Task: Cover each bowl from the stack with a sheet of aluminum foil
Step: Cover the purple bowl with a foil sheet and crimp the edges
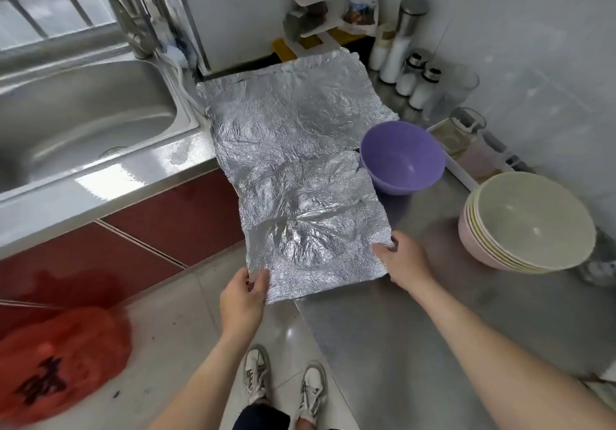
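Here, my left hand [245,296] pinches the near-left corner of the crinkled foil [310,169], thumb on top, and my right hand [405,263] pinches its near-right edge. The foil lies flat along the counter [416,346], its near-left corner overhanging the counter's edge. A purple bowl [401,158] stands upright at the foil's right side, and the stack [526,226] of bowls sits apart, nearer and further right.
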Demonstrator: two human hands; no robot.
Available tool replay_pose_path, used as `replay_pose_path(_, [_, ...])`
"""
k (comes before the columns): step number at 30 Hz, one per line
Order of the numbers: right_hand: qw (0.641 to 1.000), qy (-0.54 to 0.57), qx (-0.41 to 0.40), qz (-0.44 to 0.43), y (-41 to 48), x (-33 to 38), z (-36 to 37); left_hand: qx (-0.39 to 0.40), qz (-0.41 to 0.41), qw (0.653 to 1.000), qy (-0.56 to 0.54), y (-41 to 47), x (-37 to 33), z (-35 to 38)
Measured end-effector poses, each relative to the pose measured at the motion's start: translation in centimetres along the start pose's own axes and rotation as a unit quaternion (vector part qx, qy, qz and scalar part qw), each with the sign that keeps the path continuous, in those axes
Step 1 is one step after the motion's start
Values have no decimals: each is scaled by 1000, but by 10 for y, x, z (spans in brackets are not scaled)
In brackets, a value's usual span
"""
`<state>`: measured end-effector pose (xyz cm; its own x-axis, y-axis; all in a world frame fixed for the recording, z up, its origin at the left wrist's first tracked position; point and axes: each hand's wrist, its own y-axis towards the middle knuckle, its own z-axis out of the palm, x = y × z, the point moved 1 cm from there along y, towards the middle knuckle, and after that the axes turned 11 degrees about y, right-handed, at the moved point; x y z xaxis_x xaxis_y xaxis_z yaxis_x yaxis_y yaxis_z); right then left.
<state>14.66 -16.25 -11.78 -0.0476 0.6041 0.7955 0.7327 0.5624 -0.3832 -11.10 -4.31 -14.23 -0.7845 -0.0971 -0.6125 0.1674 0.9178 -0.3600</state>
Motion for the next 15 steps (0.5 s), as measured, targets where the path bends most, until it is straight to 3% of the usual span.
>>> replay_pose_path(5, [997, -74, -23, -15, -2, -12, -11, 1, 12, 999, 53, -13, 8, 9])
replay_pose_path(9, [994, -104, -38, 16, 1, -20, -25, 31, 33, 999, -8, -22, 7, 22])
replay_pose_path(15, [988, -144, -16, 58, 11, -21, -35, 53, 1, 996, -71, -32, 0, 26])
